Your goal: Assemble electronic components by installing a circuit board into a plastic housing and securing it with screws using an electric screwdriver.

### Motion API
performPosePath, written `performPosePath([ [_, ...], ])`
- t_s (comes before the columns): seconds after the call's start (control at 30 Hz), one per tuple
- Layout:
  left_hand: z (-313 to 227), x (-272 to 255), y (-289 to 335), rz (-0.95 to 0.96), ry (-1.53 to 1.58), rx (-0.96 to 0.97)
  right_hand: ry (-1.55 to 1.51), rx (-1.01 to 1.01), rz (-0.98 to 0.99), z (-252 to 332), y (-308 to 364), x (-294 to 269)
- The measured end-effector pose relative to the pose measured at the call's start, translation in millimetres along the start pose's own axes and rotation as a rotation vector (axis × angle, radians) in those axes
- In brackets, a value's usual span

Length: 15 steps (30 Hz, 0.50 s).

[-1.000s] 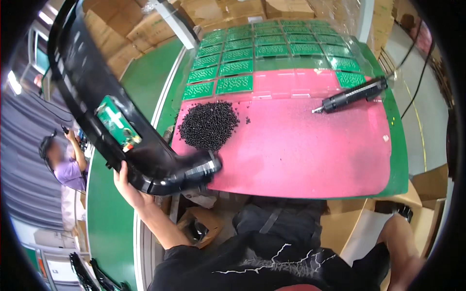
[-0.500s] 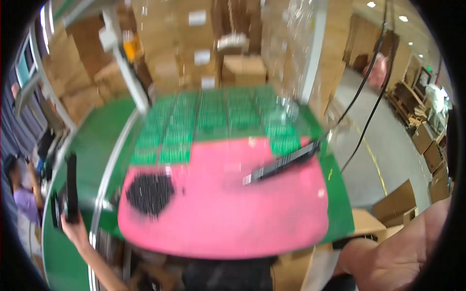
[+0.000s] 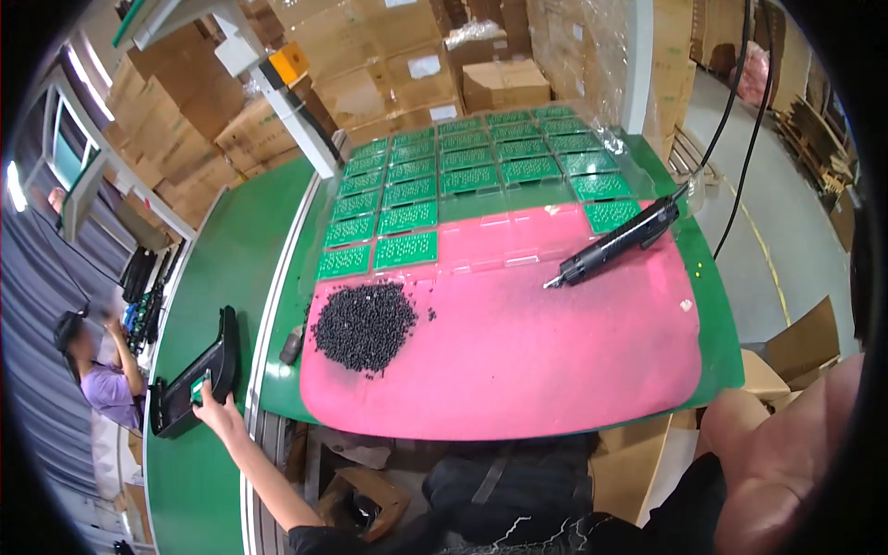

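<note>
My left hand [image 3: 220, 416] reaches out to the left and grips the near side of a black plastic housing [image 3: 228, 356] over the green belt surface. Close by its fingers, a small green circuit board [image 3: 198, 388] shows inside the housing. On the right, my bare right arm [image 3: 772, 449] bends upward toward the picture's rim, and its hand is out of sight. A black electric screwdriver [image 3: 620, 242] lies on the pink mat [image 3: 518, 370], its tip pointing left. A pile of small black screws [image 3: 363, 326] sits on the mat's left part.
Rows of green circuit boards [image 3: 407, 217] lie in clear trays behind the mat. Black cables [image 3: 735, 176] hang at the right. A metal rail [image 3: 282, 250] separates bench and belt [image 3: 250, 222]. Another person [image 3: 109, 384] works at far left. Cardboard boxes [image 3: 507, 85] are stacked behind.
The view has tilted and steadied. The black housing in my left hand has gone from standing upright to lying lower, its inside now showing. The screwdriver, screws and boards appear unmoved on the bench.
</note>
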<state>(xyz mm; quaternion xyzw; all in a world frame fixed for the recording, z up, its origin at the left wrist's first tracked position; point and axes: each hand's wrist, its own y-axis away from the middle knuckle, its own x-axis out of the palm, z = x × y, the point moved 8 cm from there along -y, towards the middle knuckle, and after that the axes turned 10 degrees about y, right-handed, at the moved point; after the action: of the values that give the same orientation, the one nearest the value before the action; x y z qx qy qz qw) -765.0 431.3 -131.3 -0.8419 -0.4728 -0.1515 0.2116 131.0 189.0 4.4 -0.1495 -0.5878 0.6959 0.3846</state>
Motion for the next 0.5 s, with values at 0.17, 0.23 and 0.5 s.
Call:
performPosePath([
  [0.17, 18.8, 29.8, 4.1, -0.235, -0.031, 0.018, 0.121, 0.016, 0.022, 42.8, -14.6, 77.3],
  [0.23, 2.3, 38.0, 17.9, -0.180, -0.135, 0.206, 0.147, 0.026, 0.021, 50.1, -3.5, 76.0],
  [0.5, -32.0, 164.4, 132.3, 0.680, -0.282, 0.527, 1.883, 0.375, 0.388, -87.0, 265.1, -247.6],
])
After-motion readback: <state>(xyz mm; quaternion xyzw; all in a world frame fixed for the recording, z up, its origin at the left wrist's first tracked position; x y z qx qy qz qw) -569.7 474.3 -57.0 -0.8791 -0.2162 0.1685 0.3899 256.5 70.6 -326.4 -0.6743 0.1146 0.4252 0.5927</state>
